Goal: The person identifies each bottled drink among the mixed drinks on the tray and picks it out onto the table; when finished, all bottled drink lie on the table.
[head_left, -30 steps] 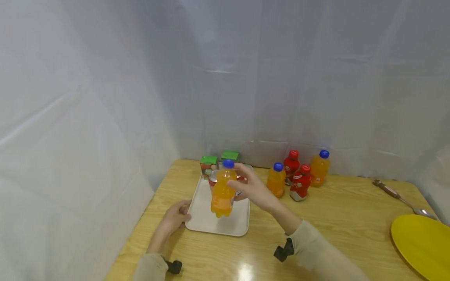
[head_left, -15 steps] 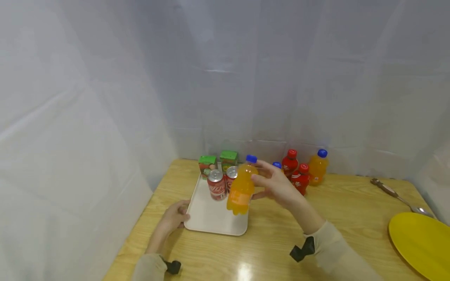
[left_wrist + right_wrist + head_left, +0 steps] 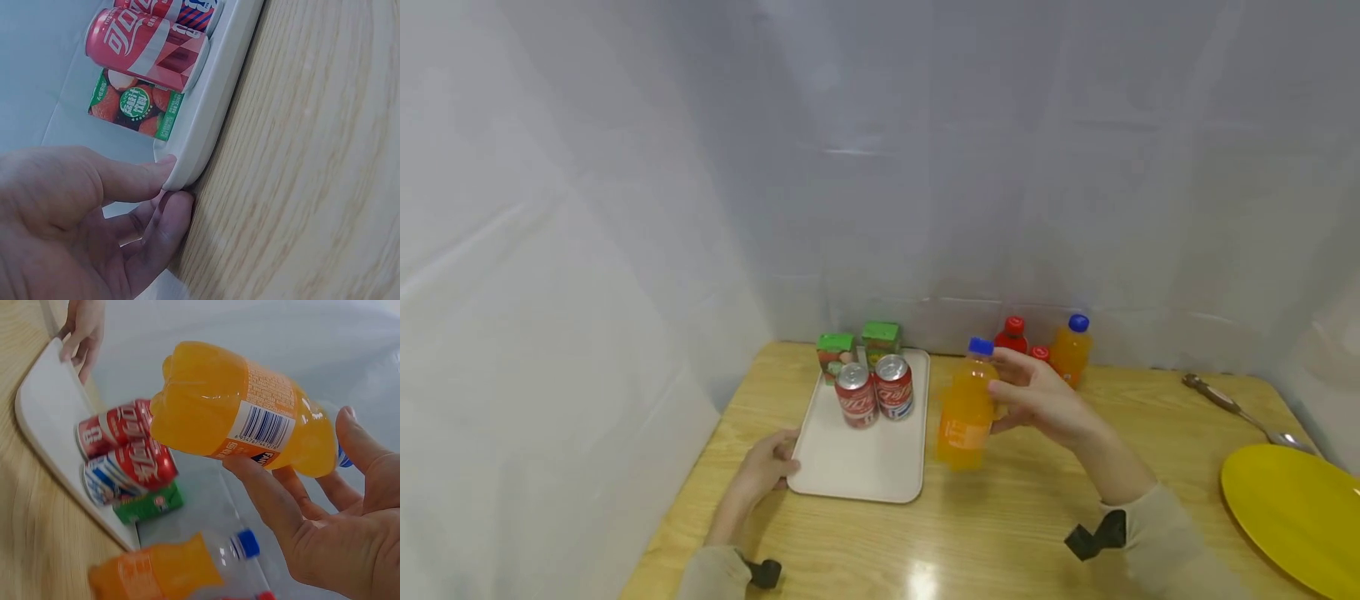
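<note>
My left hand (image 3: 756, 471) pinches the left edge of a white tray (image 3: 857, 471), thumb on top of the rim and fingers beneath it in the left wrist view. My right hand (image 3: 1048, 404) grips an orange soda bottle (image 3: 964, 425) with a blue cap, held slightly tilted just right of the tray. Its barcode label (image 3: 262, 425) faces the right wrist camera. On the tray two red cola cans (image 3: 856, 398) stand side by side. Behind them are two green-topped juice boxes (image 3: 882, 337), one showing lychees on its front (image 3: 134, 103).
Behind my right hand stand two red bottles (image 3: 1013, 335), partly hidden, and an orange bottle (image 3: 1071, 350). Another orange bottle (image 3: 156, 572) shows in the right wrist view. A spoon (image 3: 1247, 414) and a yellow plate (image 3: 1296, 517) lie at the right. Sheeting (image 3: 865, 208) hangs behind the table.
My right hand has carried the orange soda bottle rightward, from over the tray to beside it, uncovering the cola cans. My left hand keeps its hold on the tray edge.
</note>
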Motion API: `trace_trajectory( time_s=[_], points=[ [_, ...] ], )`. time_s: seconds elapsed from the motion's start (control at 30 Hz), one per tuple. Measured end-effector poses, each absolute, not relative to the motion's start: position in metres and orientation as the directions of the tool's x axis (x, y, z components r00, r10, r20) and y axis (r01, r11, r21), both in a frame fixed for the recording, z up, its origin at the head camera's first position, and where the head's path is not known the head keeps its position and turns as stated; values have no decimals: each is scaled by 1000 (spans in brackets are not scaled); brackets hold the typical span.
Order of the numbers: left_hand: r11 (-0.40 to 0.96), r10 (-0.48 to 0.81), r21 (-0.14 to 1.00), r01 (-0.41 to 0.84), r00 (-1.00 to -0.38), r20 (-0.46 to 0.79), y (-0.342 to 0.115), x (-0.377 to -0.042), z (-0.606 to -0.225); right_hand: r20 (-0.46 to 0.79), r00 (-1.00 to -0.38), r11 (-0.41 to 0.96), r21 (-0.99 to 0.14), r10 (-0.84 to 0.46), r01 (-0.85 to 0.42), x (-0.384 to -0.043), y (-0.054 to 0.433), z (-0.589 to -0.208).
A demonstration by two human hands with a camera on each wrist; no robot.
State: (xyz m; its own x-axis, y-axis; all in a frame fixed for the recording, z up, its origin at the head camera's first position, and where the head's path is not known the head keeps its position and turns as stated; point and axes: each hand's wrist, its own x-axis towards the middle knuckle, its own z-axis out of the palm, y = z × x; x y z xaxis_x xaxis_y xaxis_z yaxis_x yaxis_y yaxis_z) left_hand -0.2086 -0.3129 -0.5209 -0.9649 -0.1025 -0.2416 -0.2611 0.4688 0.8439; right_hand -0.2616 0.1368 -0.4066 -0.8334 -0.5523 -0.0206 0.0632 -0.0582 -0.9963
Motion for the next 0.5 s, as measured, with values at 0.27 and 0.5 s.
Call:
trace_trajectory(
  time_s=[0.27, 0.5],
  points=[
    [467, -102, 845, -261, -965, -242, -315, -208, -522, -16, -882, -23, -999, -471, 30, -258, 191, -421],
    [457, -95, 852, -257, -966, -241, -312, -209, -521, 40, -923, -10, -999, -384, -39, -259, 237, -434]
  ],
)
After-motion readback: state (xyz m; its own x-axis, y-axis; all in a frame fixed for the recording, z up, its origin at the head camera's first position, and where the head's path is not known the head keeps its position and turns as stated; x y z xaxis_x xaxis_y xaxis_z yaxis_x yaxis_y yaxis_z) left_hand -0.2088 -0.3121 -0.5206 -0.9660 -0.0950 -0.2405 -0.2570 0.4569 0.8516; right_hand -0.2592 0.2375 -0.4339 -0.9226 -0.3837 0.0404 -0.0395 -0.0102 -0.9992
